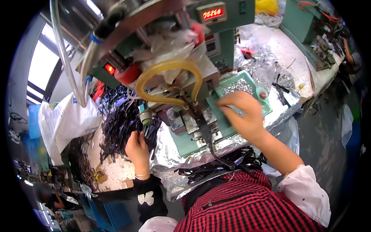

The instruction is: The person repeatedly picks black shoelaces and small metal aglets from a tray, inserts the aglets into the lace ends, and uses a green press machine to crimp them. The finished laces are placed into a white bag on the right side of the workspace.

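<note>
While our right hand (pixel 241 112) pinches small metal pieces (pixel 239 86) at two o'clock | left hand (pixel 137 149) grips black straps (pixel 119 120) at nine o'clock | straps seem light, limp: hold near ends.

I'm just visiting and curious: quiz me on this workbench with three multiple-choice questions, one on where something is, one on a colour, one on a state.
1. Where is the right hand?
A. over the green tray of small silver parts
B. on the white bag
C. in the lap

2. What colour is the looped hose on the machine?
A. blue
B. yellow
C. black

3. What is the left hand doing?
A. resting flat and empty
B. raised in the air
C. touching the pile of dark strips

Answers: 1 A, the hand lies over the green tray. 2 B, the hose arcs yellow. 3 C, its fingers meet the dark strips.
</note>
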The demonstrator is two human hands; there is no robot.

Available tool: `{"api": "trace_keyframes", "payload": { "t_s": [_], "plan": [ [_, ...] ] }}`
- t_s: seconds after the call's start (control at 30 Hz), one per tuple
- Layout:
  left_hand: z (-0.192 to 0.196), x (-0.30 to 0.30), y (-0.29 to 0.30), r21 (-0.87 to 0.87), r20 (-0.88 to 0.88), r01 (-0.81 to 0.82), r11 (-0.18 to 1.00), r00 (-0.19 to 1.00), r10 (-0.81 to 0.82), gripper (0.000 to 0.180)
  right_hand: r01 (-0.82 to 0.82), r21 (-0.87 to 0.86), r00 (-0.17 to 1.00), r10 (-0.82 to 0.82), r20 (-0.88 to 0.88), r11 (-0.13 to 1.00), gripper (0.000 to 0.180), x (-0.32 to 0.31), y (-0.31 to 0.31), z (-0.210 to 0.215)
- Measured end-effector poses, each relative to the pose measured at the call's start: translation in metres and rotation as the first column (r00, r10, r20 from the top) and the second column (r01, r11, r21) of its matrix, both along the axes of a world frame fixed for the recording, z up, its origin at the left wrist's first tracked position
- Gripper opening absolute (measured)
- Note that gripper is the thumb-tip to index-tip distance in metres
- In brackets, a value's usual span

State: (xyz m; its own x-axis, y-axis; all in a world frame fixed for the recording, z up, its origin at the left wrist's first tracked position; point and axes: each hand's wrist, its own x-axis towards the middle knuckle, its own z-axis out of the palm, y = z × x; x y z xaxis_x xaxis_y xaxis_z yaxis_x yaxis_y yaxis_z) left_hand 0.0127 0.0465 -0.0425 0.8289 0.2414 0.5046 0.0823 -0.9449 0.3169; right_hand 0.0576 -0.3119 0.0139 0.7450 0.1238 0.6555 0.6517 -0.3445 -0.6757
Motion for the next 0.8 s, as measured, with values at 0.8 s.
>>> {"api": "trace_keyframes", "payload": {
  "t_s": [0.8],
  "plan": [
    [0.070,-0.019,-0.148,0.370,0.289,0.744,0.556,0.477,-0.830,0.033,-0.125,0.164,0.883,0.185,-0.432,0.979,0.061,-0.013,0.021,0.017]
  ]
}}
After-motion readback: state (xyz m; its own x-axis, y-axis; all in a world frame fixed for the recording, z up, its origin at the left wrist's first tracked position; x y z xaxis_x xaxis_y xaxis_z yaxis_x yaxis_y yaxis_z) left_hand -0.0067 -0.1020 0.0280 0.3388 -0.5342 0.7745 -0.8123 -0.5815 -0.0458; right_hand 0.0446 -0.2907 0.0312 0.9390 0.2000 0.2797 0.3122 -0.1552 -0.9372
